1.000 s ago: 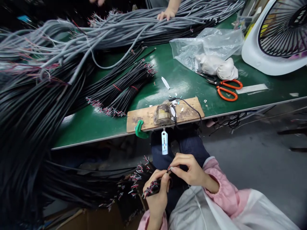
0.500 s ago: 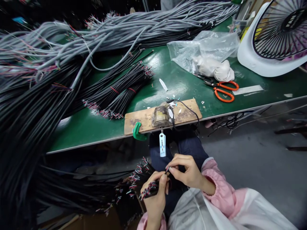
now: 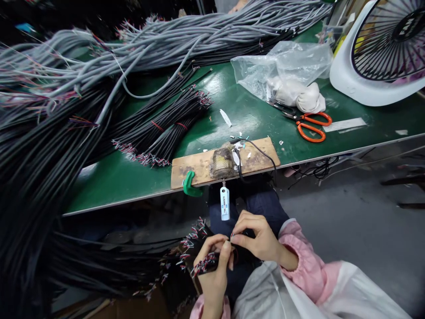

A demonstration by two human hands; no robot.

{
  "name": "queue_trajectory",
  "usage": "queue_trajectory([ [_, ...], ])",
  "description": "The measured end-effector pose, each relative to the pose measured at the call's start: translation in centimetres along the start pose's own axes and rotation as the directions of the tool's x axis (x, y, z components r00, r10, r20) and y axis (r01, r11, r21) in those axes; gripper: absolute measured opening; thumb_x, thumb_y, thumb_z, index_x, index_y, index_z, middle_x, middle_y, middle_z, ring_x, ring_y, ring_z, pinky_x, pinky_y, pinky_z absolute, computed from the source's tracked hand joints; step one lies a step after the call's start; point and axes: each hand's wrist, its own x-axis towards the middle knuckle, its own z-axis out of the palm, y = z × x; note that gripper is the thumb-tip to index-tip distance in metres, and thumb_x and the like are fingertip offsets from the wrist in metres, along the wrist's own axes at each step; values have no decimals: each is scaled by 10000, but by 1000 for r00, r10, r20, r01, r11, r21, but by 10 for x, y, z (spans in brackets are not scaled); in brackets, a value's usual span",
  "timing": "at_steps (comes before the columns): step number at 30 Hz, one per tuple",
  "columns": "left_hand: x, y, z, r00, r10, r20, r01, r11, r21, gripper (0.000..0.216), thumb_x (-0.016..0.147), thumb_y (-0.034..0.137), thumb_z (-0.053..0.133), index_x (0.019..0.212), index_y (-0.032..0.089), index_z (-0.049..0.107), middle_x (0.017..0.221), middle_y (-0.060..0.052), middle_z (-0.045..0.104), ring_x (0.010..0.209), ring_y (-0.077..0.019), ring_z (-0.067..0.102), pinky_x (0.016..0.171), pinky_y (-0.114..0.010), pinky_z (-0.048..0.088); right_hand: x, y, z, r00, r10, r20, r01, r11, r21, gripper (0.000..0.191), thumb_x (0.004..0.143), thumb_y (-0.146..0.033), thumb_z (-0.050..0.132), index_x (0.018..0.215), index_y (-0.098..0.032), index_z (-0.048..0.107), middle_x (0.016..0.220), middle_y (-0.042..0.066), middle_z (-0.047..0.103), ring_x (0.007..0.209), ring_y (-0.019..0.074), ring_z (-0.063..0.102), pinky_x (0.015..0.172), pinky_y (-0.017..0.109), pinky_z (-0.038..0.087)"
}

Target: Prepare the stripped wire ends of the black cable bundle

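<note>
My left hand (image 3: 212, 279) grips thin black cables (image 3: 206, 263), my right hand (image 3: 260, 241) pinches one tip (image 3: 232, 236), contents unclear in the cut-off brown cardboard box (image 3: 139, 309)

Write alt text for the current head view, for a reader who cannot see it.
A person's left hand holds a bunch of black cables with red and white ends, while the right hand pinches at a wire end beside it. Ahead, a green table bears gray cables, orange-handled scissors and a fan.

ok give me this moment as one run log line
left hand: holding black cables | right hand: pinching wire tip | orange-handled scissors: lying on green tabletop
</note>
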Motion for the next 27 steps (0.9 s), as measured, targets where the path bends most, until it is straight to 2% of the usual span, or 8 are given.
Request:
queue_trajectory([
  [2, 1, 1, -1, 999, -37, -6, 37, 997, -69, 200, 833, 365, 785, 868, 197, 681, 550, 67, 558, 382, -65, 475, 392, -159, 396, 1, 1, 2, 999, 39, 10, -39, 998, 44, 250, 914, -345, 749, 748, -160, 722, 714, 41, 678, 700, 163, 585, 712, 313, 455],
  [5, 4, 3, -6, 999, -37, 8, 37, 999, -19, 214, 813, 377, 802, 909, 204, 722, 618, 36, 626, 428, -87, 540, 408, -168, 446, 1, 4, 7, 969, 192, 157, -234, 920, 316, 360, 881, -479, 758, 758, -150, 679, 759, 24, 607, 703, 145, 556, 673, 282, 444],
  [9, 17, 9, -14, 980, 158, 121, -173, 977, 125, 193, 798, 392, 808, 861, 209, 804, 656, -20, 695, 525, -156, 649, 497, -232, 544, 6, 5, 11, 838, 371, 399, -543, 638, 547, 478, 794, -583, 801, 797, -147, 606, 773, 5, 584, 688, 119, 539, 670, 253, 421],
  [11, 23, 13, -13, 933, 272, 235, -300, 949, 94, 127, 839, 345, 777, 845, 222, 808, 561, 13, 614, 443, -124, 571, 444, -215, 481, 11, 2, 9, 797, 386, 465, -601, 587, 542, 490, 773, -578, 819, 786, -146, 588, 738, -12, 560, 662, 105, 505, 654, 243, 390],
  [12, 25, 16, -11, 910, 322, 260, -348, 935, 61, 110, 860, 327, 758, 847, 227, 802, 554, 22, 585, 433, -112, 540, 428, -208, 444, 14, 1, 7, 786, 383, 485, -612, 591, 526, 489, 771, -575, 820, 773, -145, 586, 717, -24, 538, 649, 100, 480, 646, 241, 374],
  [15, 26, 21, -1, 883, 437, 170, -445, 895, 13, 148, 893, 314, 732, 781, 221, 758, 581, 27, 534, 470, -102, 497, 443, -210, 392, 28, -3, -1, 803, 398, 443, -587, 655, 475, 488, 770, -585, 810, 747, -149, 592, 680, -43, 493, 632, 98, 422, 628, 244, 342],
  [20, 24, 26, 18, 846, 529, -60, -529, 848, 14, 120, 886, 207, 735, 769, 221, 714, 633, 41, 553, 455, -88, 495, 444, -213, 436, 62, -10, -4, 894, 442, 76, -439, 828, 348, 527, 815, -665, 715, 768, -147, 634, 716, -16, 535, 661, 119, 450, 634, 259, 358],
  [27, 34, 21, 28, 761, 623, -182, -612, 782, 122, 125, 871, 194, 757, 776, 218, 680, 700, 41, 644, 512, -108, 603, 552, -276, 590, 85, -23, 3, 905, 406, 127, -424, 835, 351, 594, 821, -718, 667, 685, -144, 601, 635, -26, 495, 587, 105, 426, 564, 239, 359],
])
